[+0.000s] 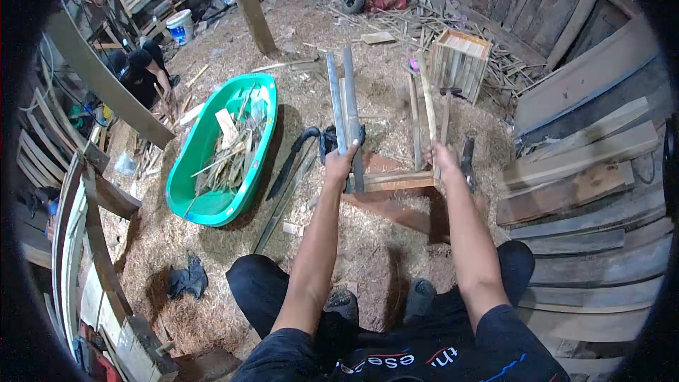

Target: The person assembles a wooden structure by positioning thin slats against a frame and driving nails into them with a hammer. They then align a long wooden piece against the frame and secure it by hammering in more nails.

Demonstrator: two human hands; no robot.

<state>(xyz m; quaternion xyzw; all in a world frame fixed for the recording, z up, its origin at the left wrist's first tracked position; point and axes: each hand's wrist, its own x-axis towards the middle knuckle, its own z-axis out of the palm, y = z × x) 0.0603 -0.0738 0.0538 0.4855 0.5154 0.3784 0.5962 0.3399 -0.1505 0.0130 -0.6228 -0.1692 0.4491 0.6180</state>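
Pale wooden frame point(396, 183) is between my two hands, as I see over the head feed. My left hand point(340, 160) is closed around its left slats point(349, 110); my right hand point(441, 159) is wrapped on its right slats point(427, 105). Green plastic tub point(179, 187) lies left, holding wood scraps point(228, 129); a slatted wooden crate point(457, 65) stands beyond, to the right.

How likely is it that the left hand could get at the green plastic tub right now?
Likely yes, once the left hand lets go of the grey wooden slat: the tub stands nearby, with only low things, like the long black tool, on the ground between.
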